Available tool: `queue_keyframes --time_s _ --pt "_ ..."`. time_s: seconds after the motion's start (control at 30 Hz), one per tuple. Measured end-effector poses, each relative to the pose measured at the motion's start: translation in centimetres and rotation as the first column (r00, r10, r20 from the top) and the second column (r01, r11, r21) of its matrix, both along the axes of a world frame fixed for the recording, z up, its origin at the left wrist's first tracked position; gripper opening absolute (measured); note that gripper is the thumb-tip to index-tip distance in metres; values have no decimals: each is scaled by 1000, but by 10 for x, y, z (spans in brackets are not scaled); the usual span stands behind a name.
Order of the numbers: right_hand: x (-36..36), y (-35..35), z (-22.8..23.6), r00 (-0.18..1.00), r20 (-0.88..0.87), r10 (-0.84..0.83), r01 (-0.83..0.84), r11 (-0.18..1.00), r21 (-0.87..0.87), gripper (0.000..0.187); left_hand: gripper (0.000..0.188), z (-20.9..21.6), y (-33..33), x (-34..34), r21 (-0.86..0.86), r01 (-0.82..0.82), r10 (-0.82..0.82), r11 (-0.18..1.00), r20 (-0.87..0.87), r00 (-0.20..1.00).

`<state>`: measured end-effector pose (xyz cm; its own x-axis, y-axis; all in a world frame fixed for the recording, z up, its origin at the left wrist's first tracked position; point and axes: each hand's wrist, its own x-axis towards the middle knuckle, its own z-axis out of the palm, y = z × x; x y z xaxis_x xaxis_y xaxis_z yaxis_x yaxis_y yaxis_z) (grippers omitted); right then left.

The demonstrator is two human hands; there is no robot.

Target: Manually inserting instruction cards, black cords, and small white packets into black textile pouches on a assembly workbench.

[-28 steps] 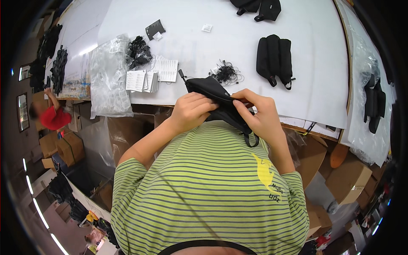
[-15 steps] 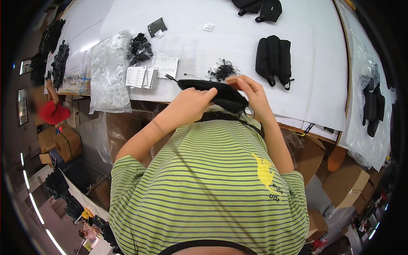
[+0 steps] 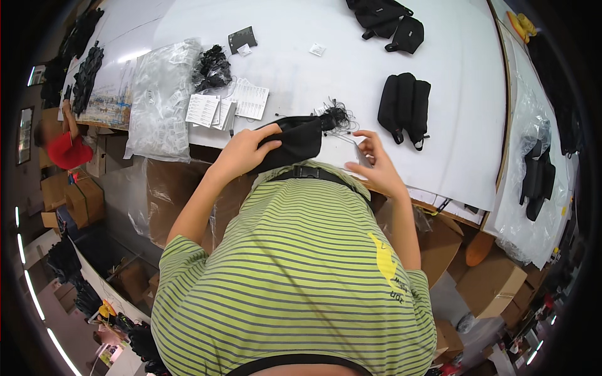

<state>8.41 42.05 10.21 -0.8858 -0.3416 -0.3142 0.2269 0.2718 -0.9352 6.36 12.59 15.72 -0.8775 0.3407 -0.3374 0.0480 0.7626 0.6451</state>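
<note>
- I am looking down at a black fabric pouch [image 3: 301, 139], which is sitting at the near edge of a white table [image 3: 464, 156], just before a green striped shirt [image 3: 295, 263].
- The left hand [image 3: 243, 152] is gripping the pouch's left end, thumb and fingers pressing on the fabric.
- The right hand [image 3: 381, 166] is hovering right of the pouch, apart from it, half open; a thin grey piece [image 3: 361, 152] is showing between thumb and fingers, and I cannot tell whether they are gripping it.
- Tangled black cords [image 3: 337, 116] are lying just beyond the pouch.
- White cards [image 3: 204, 109] are lying left, beside a clear plastic bag [image 3: 162, 103].
- Black padded pouches [image 3: 404, 106] are resting side by side, farther right.
</note>
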Motion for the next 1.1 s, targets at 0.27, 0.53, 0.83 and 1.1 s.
queue_keyframes --time_s 0.27,0.53,0.83,1.1 --pt "-31 30 8 755 328 -567 634 507 -583 9 20 14 -1 2 48 37 -36 998 -21 999" --pt "-36 -62 -3 525 847 -87 823 306 -478 23 17 32 8 -6 105 269 -271 957 7 963" --pt "-42 -76 7 781 614 -109 584 475 -659 37 20 34 5 -8 139 281 -303 950 178 936" --pt "-51 -71 -22 852 522 32 488 311 -816 37 22 27 -4 -3 199 236 -276 951 208 938"
